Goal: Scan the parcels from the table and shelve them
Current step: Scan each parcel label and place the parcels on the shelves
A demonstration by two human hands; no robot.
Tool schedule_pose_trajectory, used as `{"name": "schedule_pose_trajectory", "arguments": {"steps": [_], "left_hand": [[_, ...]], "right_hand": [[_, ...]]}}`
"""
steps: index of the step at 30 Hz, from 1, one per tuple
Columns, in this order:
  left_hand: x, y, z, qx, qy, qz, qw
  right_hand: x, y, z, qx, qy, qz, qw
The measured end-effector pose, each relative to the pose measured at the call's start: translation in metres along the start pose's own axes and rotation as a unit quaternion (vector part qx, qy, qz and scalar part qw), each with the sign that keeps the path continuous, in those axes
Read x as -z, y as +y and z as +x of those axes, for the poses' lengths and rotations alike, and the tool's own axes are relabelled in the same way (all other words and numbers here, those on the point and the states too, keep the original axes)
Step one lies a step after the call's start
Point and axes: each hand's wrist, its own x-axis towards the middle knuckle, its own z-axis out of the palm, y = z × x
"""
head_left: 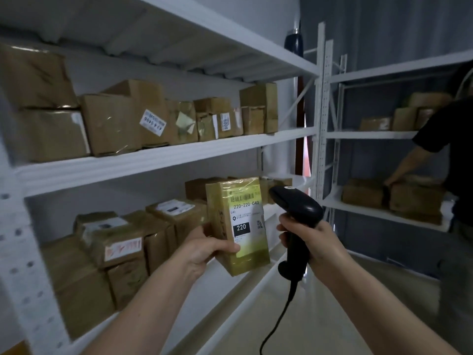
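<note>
A small tape-wrapped cardboard parcel (239, 221) stands upright in front of the white shelving unit (153, 160), its label with a barcode and "220" facing me. My left hand (207, 248) grips its lower left side, thumb across the front. To its right, my right hand (311, 242) holds a black corded barcode scanner (297, 213) by the handle. The scanner's head points up and left, close to the parcel's top right corner.
Brown parcels crowd the middle shelf (143, 119) and the lower shelf (115, 249) on the left. A second white shelving unit (371, 135) stands at the right, where another person in a black shirt (453, 139) rests a hand on boxes. The scanner's cable (279, 316) hangs down.
</note>
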Motion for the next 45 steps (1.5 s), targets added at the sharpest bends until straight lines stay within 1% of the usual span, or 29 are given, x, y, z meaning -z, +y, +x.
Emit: {"name": "schedule_pose_trajectory", "arguments": {"steps": [5, 8, 11, 14, 17, 22, 24, 29, 34, 37, 45], "left_hand": [[-0.031, 0.041, 0.079, -0.006, 0.000, 0.025, 1.000], [-0.042, 0.064, 0.121, -0.024, -0.014, 0.044, 0.999], [-0.058, 0.084, 0.154, -0.017, -0.022, 0.047, 0.999], [-0.077, 0.102, 0.176, -0.015, -0.032, 0.052, 0.998], [-0.092, 0.116, 0.196, -0.018, -0.037, 0.080, 0.996], [-0.113, 0.128, 0.220, 0.025, -0.049, 0.077, 0.996], [-0.124, 0.130, 0.231, 0.026, -0.048, 0.067, 0.996], [-0.154, 0.134, 0.271, -0.001, -0.034, 0.066, 0.997], [-0.190, 0.142, 0.326, -0.011, -0.060, 0.072, 0.995], [-0.216, 0.146, 0.360, -0.009, -0.045, 0.034, 0.998], [-0.279, 0.174, 0.434, -0.006, 0.043, -0.056, 0.997]], "right_hand": [[0.013, -0.024, 0.086, 0.052, 0.006, -0.024, 0.998], [0.018, -0.030, 0.127, 0.086, 0.005, -0.032, 0.996], [0.024, -0.032, 0.155, 0.111, 0.014, -0.049, 0.993], [0.028, -0.035, 0.173, 0.120, 0.028, -0.033, 0.992], [0.033, -0.038, 0.191, 0.134, 0.023, -0.018, 0.991], [0.045, -0.044, 0.228, 0.139, 0.032, 0.004, 0.990], [0.050, -0.047, 0.247, 0.150, 0.037, 0.001, 0.988], [0.073, -0.064, 0.295, 0.178, 0.045, -0.007, 0.983], [0.104, -0.094, 0.353, 0.203, 0.042, -0.008, 0.978], [0.126, -0.113, 0.392, 0.209, 0.032, -0.009, 0.977], [0.162, -0.150, 0.499, 0.204, -0.019, 0.000, 0.979]]}}
